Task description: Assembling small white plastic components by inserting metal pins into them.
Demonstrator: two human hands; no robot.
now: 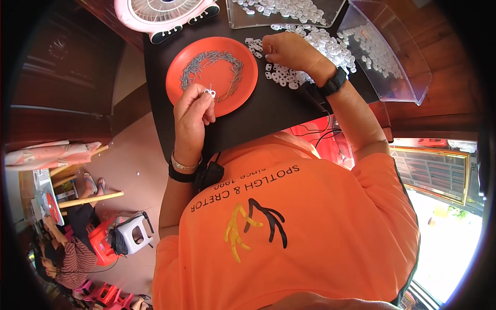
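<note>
In the head view, a small white plastic piece is pinched between the fingertips of the left hand, held over the near rim of an orange plate near the table's left edge. A ring of thin metal pins is spread on the plate. The right hand, fingers curled down, is laid on a heap of white pieces toward the table's far right corner, beside a clear tray.

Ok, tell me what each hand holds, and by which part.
Left hand pinches a small white plastic piece by its edge over the orange plate. Right hand rests on loose white pieces; hold unclear.
</note>
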